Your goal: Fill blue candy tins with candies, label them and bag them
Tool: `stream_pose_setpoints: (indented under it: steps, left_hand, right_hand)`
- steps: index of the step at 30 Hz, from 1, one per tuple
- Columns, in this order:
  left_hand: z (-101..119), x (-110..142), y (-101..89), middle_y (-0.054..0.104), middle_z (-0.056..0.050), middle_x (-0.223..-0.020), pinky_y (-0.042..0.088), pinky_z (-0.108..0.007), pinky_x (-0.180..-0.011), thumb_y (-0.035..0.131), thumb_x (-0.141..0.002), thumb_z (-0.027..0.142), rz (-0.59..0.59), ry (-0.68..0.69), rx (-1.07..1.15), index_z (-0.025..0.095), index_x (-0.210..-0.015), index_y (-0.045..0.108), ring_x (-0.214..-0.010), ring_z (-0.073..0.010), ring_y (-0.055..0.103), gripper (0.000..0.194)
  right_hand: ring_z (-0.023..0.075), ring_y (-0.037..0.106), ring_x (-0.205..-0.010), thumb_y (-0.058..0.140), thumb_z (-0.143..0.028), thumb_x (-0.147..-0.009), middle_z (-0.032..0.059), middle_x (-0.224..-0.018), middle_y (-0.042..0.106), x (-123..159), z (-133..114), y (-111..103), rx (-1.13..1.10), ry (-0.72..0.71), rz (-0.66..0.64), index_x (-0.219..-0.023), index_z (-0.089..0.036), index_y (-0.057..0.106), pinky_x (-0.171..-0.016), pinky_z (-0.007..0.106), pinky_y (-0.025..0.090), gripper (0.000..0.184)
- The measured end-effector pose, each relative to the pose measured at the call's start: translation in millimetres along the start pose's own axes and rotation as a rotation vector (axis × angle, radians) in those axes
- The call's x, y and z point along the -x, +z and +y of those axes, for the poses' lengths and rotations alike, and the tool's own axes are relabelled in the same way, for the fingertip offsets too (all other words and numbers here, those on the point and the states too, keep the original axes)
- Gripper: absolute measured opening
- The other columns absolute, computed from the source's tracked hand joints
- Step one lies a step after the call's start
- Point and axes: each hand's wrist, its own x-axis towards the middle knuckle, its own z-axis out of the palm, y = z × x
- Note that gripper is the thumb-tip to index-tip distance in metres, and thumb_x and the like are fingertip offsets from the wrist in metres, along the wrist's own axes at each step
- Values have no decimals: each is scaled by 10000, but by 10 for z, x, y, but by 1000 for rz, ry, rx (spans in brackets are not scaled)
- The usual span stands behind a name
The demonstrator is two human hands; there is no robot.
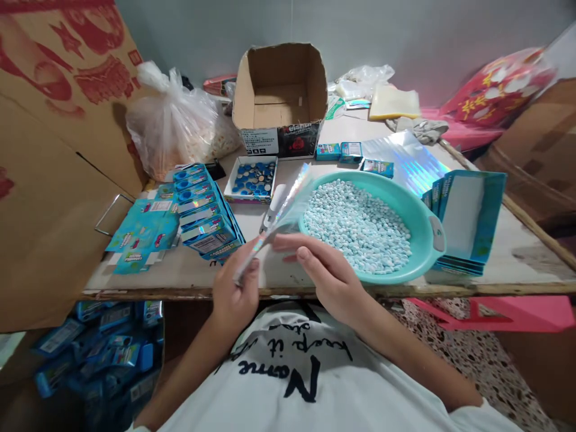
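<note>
My left hand [238, 288] pinches the lower end of a shiny holographic sheet [283, 207], perhaps a flat pouch, tilted up in front of me. Beside it, my right hand [324, 264] has its fingers stretched toward the sheet; whether they touch it I cannot tell. A turquoise basin [425, 237] of small pale blue and white candies [360, 222] stands just beyond my right hand. Left of the sheet is a row of blue printed boxes [202, 210]. A shallow tray [229, 195] behind it contains small round blue and silver pieces [254, 179].
Flattened blue cartons [144, 231] lie at the left, blue trays [472, 222] at the right. Behind are an open cardboard box [256, 123], a knotted clear bag [175, 126], small blue boxes [351, 152] and more holographic sheets [405, 156]. Filled boxes [108, 348] sit below the table's front edge.
</note>
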Motion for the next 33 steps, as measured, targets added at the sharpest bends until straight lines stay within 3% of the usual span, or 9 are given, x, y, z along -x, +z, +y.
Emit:
stream_pose_setpoints:
  steps: [4, 7, 10, 13, 19, 21, 25, 31, 33]
  left_hand:
    - [-141, 17, -265, 788, -66, -1035, 596, -391, -955, 725, -897, 435, 111, -320, 341, 205, -1046, 786, -991, -258, 736, 281]
    - [-158, 17, -358, 784, -74, -1051, 616, -346, -891, 764, -865, 439, 50, -387, 523, 207, -1032, 784, -964, -230, 738, 287]
    - [-67, -54, -400, 776, -73, -1114, 617, -297, -853, 794, -851, 356, 53, -339, 578, 245, -1250, 711, -977, -200, 745, 422]
    - [38, -144, -437, 790, -44, -1050, 618, -273, -817, 828, -811, 249, 83, -201, 557, 290, -1373, 624, -943, -180, 757, 599]
    - [78, -159, -516, 801, 3, -881, 574, -149, -684, 841, -772, 162, 181, -64, 289, 231, -996, 785, -738, -108, 743, 241]
    - [77, -141, -529, 795, 12, -831, 543, -128, -609, 834, -785, 184, 179, -76, 254, 227, -934, 798, -672, -92, 719, 160]
    - [107, -104, -484, 802, -2, -835, 560, -151, -648, 785, -853, 251, 73, -145, 244, 234, -914, 813, -720, -115, 740, 69]
    - [141, -9, -363, 807, -69, -890, 591, -229, -687, 759, -882, 398, 52, -266, 374, 184, -1092, 758, -777, -176, 766, 300]
    - [133, 5, -401, 806, -74, -894, 583, -230, -668, 762, -879, 402, 58, -226, 327, 186, -1117, 749, -777, -179, 765, 322]
  right_hand:
    - [343, 448, -1443, 686, -394, -942, 106, -1506, 546, -151, -137, -269, 601, -329, 165, -1344, -290, 636, -1150, 543, 406, 418]
    - [287, 645, -1175, 688, -420, -952, 91, -1253, 704, -266, -298, -422, 780, -317, -86, -1259, -266, 670, -974, 422, 500, 343]
    - [176, 666, -800, 607, -331, -1009, 30, -939, 740, -281, -384, -430, 816, -237, -230, -1078, -236, 701, -717, 305, 461, 150]
    - [152, 620, -720, 587, -256, -1007, 11, -847, 716, -232, -386, -366, 826, -215, -200, -969, -219, 689, -670, 293, 396, 115]
    - [156, 610, -700, 576, -273, -1012, 8, -807, 694, -199, -422, -283, 880, -128, -336, -859, -215, 682, -626, 299, 336, 195]
    - [172, 647, -757, 586, -308, -1013, 21, -894, 724, -205, -435, -219, 888, -123, -333, -958, -218, 705, -647, 298, 365, 159]
    - [208, 698, -899, 585, -287, -1017, 46, -1055, 748, -210, -388, 1, 844, -241, -315, -1239, -215, 659, -742, 309, 440, 245]
    - [197, 691, -764, 497, -187, -1039, 49, -945, 751, -205, -245, 179, 839, -419, -291, -1144, -191, 680, -679, 322, 432, 211]
    - [192, 683, -729, 483, -174, -1037, 55, -914, 747, -231, -228, 190, 818, -490, -284, -1102, -173, 682, -664, 325, 431, 209]
